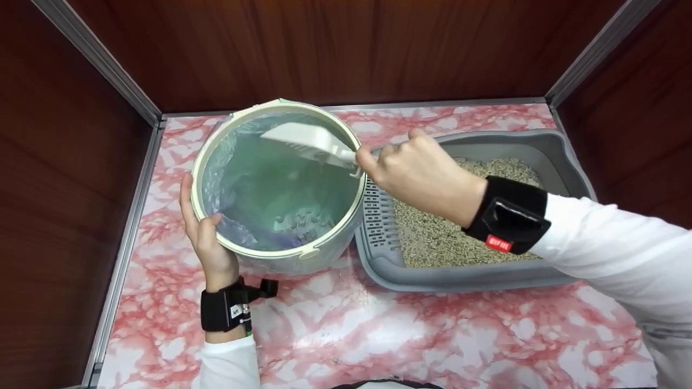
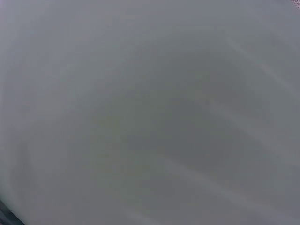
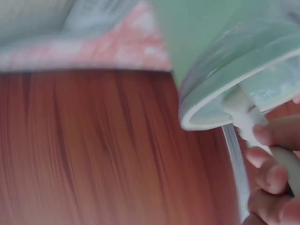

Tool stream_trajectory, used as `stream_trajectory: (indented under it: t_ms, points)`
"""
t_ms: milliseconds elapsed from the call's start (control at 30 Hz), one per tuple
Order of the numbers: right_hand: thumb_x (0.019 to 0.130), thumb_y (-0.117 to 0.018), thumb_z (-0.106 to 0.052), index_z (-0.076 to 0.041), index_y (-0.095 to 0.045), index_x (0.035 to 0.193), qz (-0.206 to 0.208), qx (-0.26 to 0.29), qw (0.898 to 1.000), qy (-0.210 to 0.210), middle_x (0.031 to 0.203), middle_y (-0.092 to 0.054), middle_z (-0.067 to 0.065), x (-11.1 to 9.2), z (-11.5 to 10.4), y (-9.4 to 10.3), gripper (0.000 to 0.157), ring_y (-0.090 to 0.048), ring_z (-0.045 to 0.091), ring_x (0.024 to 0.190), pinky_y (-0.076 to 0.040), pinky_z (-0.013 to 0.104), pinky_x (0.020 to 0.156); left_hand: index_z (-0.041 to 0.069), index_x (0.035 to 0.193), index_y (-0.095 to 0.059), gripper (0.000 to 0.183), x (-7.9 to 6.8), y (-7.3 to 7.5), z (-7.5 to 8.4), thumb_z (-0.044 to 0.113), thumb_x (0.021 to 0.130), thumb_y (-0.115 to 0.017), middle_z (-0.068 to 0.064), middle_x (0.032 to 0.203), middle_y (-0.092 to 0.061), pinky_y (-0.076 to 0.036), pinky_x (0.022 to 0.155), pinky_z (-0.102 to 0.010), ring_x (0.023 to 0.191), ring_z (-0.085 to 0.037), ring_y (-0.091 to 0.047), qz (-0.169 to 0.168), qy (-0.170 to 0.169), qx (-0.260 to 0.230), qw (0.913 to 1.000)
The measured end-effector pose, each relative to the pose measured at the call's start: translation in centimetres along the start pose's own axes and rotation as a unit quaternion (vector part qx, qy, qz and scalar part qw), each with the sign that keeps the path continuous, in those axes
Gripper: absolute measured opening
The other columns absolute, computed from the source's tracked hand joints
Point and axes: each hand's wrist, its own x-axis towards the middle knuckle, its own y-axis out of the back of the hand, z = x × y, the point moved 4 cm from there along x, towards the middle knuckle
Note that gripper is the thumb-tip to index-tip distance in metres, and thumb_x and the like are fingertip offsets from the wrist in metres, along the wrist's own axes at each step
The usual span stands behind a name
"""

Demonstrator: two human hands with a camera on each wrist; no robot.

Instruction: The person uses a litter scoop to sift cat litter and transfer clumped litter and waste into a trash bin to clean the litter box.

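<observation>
The right hand (image 1: pixel 421 173) curls round the white scoop (image 1: pixel 319 141), long axis slanting over the bucket (image 1: pixel 292 263), blade (image 1: pixel 294 134) pointing left and away; the left hand (image 1: pixel 211 246) pinches the rim (image 1: pixel 270 253).

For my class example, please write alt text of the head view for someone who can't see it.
A right hand holds a white scoop over an open, plastic-lined bin, which the left hand grips; a grey tray of granules sits to the right.
</observation>
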Motion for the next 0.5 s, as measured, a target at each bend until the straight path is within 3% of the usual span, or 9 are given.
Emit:
stream_trajectory:
  t_ms: [100,200,367,500]
  points:
    - [0.094,-0.054,-0.016,-0.001,-0.056,0.11,0.016,-0.086,0.995,0.046,0.057,-0.057,0.005,-0.4,-0.3,0.4,0.022,-0.045,0.013,0.042,-0.046,0.029,0.05,0.009,0.148,-0.027,0.079,0.0,0.0,0.0,-0.01,0.071,-0.025,-0.006,0.151,-0.029,-0.031,0.105,-0.052,0.136,-0.026,-0.032,-0.001,0.002,-0.001,1.0]
    - [0.093,-0.057,-0.015,-0.001,-0.055,0.112,0.018,-0.114,0.992,0.056,0.06,-0.06,0.005,-1.1,-0.1,0.7,0.025,-0.048,0.014,0.042,-0.048,0.029,0.053,0.011,0.148,-0.029,0.079,0.0,0.1,0.1,-0.01,0.072,-0.025,-0.005,0.152,-0.029,-0.031,0.105,-0.052,0.137,-0.025,-0.031,-0.004,-0.001,0.003,1.0]
    - [0.093,-0.056,-0.015,0.001,-0.057,0.105,0.036,-0.036,0.999,0.0,0.057,-0.058,0.007,-2.7,1.0,1.0,0.021,-0.042,0.014,0.04,-0.039,0.027,0.043,0.011,0.148,-0.029,0.079,0.0,0.4,0.2,-0.009,0.072,-0.025,-0.004,0.151,-0.03,-0.03,0.107,-0.054,0.138,-0.025,-0.031,-0.004,-0.008,0.008,0.9999]
    - [0.09,-0.057,-0.017,0.0,-0.052,0.085,0.072,0.054,0.993,-0.07,0.046,-0.039,0.0,-4.8,2.2,1.0,0.018,-0.026,0.01,0.036,-0.023,0.026,0.034,0.011,0.148,-0.029,0.079,-0.1,0.6,0.2,-0.009,0.072,-0.025,-0.005,0.151,-0.031,-0.032,0.106,-0.052,0.137,-0.026,-0.032,-0.003,-0.008,0.007,0.9999]
